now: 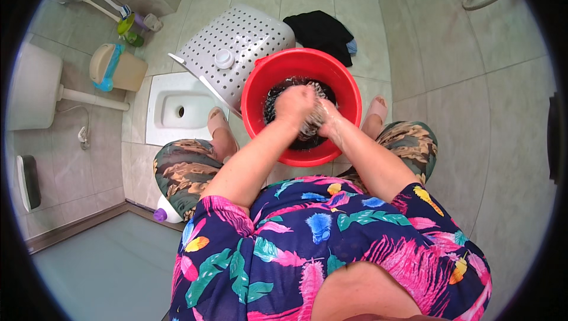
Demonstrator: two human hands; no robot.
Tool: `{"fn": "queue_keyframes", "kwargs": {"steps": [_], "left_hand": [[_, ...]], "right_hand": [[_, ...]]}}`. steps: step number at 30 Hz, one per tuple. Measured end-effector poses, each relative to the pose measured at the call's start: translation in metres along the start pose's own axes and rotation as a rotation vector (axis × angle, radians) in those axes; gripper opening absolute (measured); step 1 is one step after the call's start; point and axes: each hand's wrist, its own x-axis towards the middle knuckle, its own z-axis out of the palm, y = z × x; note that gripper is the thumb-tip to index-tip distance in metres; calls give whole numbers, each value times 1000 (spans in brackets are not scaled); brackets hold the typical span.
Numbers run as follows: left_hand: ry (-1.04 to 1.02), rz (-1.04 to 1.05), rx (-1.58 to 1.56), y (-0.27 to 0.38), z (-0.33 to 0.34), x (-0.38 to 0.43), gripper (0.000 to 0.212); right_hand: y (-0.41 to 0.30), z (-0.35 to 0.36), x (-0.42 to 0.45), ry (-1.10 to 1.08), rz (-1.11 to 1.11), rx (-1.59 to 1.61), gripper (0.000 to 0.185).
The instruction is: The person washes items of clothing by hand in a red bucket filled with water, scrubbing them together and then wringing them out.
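Note:
A red plastic tub [258, 99] stands on the tiled floor between my feet. Inside it lies dark, wet cloth [271, 107] in water with some foam. My left hand [294, 104] and my right hand [329, 117] meet over the tub's middle, gripping a bunched cloth with a dark and pale pattern [314, 119] between them. Motion blurs the cloth and the fingers. Part of the cloth is hidden behind my left hand, and its lower end reaches into the tub.
A grey perforated plastic basket [248, 33] lies tipped behind the tub, with a white cap [224, 59] on it. Black clothing [317, 33] lies on the floor. Leftward are a squat toilet [166, 119], a beige bin [133, 70] and a purple-capped bottle [162, 214].

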Motion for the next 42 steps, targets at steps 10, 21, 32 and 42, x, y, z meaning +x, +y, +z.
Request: {"fn": "queue_keyframes", "kwargs": {"steps": [10, 21, 32, 42], "left_hand": [[33, -69, 43, -56, 3, 28, 38], [-433, -465, -1238, -66, -30, 10, 51], [8, 326, -297, 48, 14, -36, 36], [-37, -56, -176, -32, 1, 22, 48]], "right_hand": [[-24, -8, 6, -182, -64, -51, 28], [-61, 3, -32, -623, -59, -113, 59], [-24, -49, 29, -177, -220, -7, 30], [-24, 9, -8, -120, -75, 113, 38]]}}
